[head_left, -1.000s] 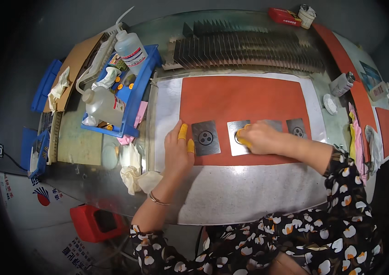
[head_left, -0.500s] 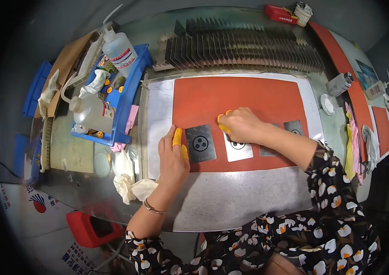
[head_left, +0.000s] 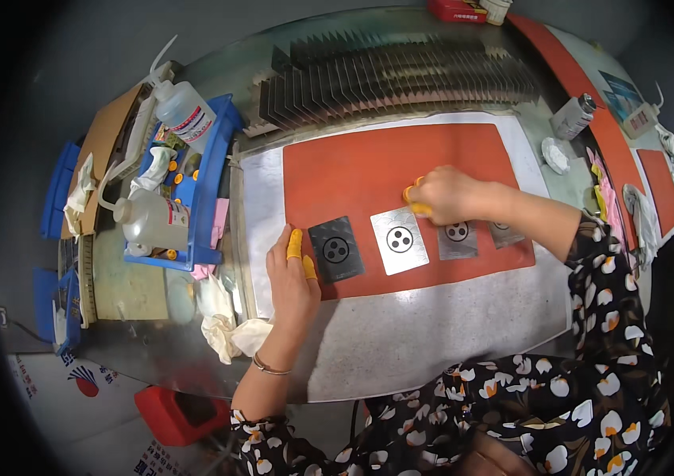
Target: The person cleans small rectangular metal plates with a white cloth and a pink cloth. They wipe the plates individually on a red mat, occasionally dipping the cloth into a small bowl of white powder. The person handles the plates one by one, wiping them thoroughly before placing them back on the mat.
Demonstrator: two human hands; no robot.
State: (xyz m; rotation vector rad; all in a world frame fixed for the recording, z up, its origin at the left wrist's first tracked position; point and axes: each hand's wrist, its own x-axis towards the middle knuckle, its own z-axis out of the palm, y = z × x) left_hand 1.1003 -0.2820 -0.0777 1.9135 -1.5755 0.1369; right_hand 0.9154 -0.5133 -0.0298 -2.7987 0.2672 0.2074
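Note:
Four metal cards would be several: a row of thin rectangular metal plates, each with a ringed dot emblem, lies on an orange-red mat (head_left: 369, 163). The leftmost plate (head_left: 325, 232) is dark, the second plate (head_left: 385, 258) bright silver, the third plate (head_left: 462, 248) and the rightmost plate (head_left: 505, 236) grey. My left hand (head_left: 294, 278), with yellow finger covers, rests fingers outstretched at the mat's left edge beside the dark plate. Curled and closed, my right hand (head_left: 446, 197) hovers or rests near the top of the second and third plates; its fingertips, with yellow covers, hide anything pinched in them.
Behind the mat stands a long rack of upright thin plates (head_left: 392, 83). At left, a blue tray (head_left: 208, 198) carries squeeze bottles (head_left: 150, 224). White cloth (head_left: 222, 317) lies near my left forearm. A small bottle (head_left: 573, 117) and a white pad (head_left: 555, 156) sit at right.
My right hand has moved right, off the bright plate's top, so its whole emblem now shows. My left hand stays beside the dark plate. The whole view has shifted and tilted slightly.

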